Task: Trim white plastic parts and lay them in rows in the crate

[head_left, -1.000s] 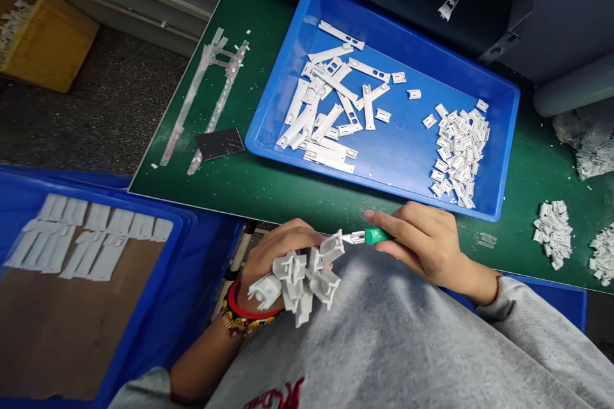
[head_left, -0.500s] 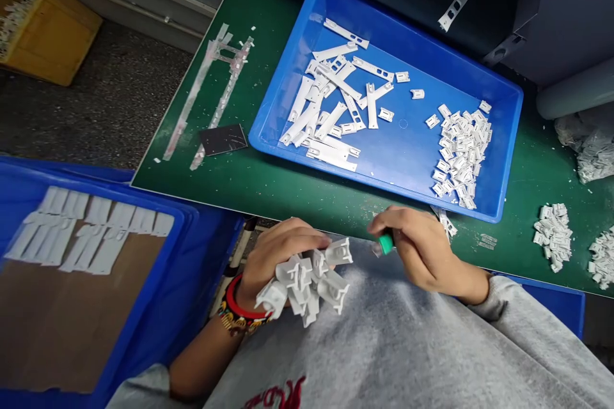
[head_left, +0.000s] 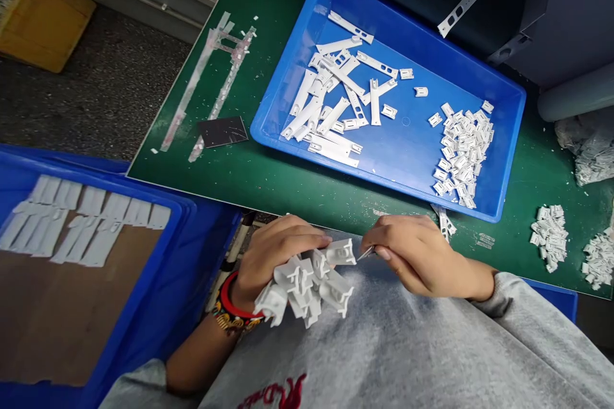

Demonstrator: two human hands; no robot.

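My left hand (head_left: 283, 246) is closed around a bunch of white plastic strips (head_left: 300, 281), their ends fanned out towards me. One strip (head_left: 341, 252) sticks out to the right, past my fingertips. Close to that end, my right hand (head_left: 415, 249) is closed on a small knife (head_left: 366, 254). Only its thin pointed metal blade shows; the handle is hidden in my fingers. The tip is very near the strip's end, and I cannot tell whether they touch.
A blue tray (head_left: 384, 174) on the green table (head_left: 192, 182) holds long white strips and a heap of small white clips (head_left: 463, 150). More clips lie in piles (head_left: 549, 236) at the right. Left are a dark plate (head_left: 223, 132) and a blue crate (head_left: 180, 217) with strips on cardboard.
My right hand has turned and come left, bringing the blade towards the strip's end; the green handle end has gone from sight. My left hand keeps its hold on the strips.
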